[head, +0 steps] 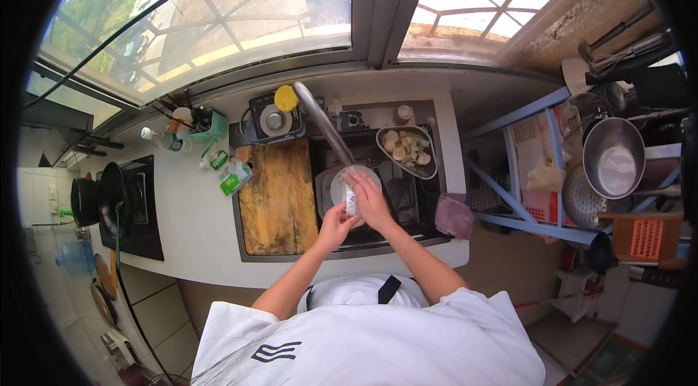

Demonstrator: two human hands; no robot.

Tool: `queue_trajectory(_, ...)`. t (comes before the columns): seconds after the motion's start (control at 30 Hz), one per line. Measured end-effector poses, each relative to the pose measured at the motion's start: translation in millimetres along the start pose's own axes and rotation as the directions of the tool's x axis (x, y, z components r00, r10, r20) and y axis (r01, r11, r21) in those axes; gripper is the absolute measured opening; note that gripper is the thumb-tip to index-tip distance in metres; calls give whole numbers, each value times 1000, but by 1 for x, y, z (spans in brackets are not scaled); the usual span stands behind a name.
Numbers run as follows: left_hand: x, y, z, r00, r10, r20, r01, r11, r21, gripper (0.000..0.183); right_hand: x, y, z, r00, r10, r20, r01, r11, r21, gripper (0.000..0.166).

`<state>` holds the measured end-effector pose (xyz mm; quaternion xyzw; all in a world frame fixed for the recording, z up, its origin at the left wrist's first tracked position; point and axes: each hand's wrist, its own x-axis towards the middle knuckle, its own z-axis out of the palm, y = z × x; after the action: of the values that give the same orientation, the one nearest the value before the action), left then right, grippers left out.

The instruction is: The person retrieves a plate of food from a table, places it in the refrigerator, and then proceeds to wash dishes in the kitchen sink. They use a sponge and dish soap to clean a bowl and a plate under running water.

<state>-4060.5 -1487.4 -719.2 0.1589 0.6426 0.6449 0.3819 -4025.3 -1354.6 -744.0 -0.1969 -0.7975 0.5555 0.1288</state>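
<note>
Over the sink [401,211], both hands are on a small white piece of tableware with a purple flower pattern [351,201]; whether it is a bowl or a spoon is unclear. My left hand [335,225] pinches its near end between thumb and fingers. My right hand [368,198] lies along its right side, with the fingers over the far part. The curved metal faucet [324,124] reaches down to just beyond my fingers. Underneath, a white plate [337,185] rests in the basin, partly hidden by my hands.
A stained wooden cutting board [275,195] covers the sink's left side. A strainer basket [433,165] holding eggshells and scraps sits at back right. A purple cloth [454,216] hangs over the right edge. Green-and-white packets [234,174] lie left, before a plastic bottle [169,140].
</note>
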Motion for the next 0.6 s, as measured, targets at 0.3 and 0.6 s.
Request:
queue_trajectory(0.3,-16,5,-5,997,-44,62,44,999,10,18,31,4,-14,789,409,458,-607,632,482,37)
queue_trajectory(0.6,-11,-16,-17,974,-77,212,19,964,265,20,36,-14,-17,934,129,332,-210,952,221,33)
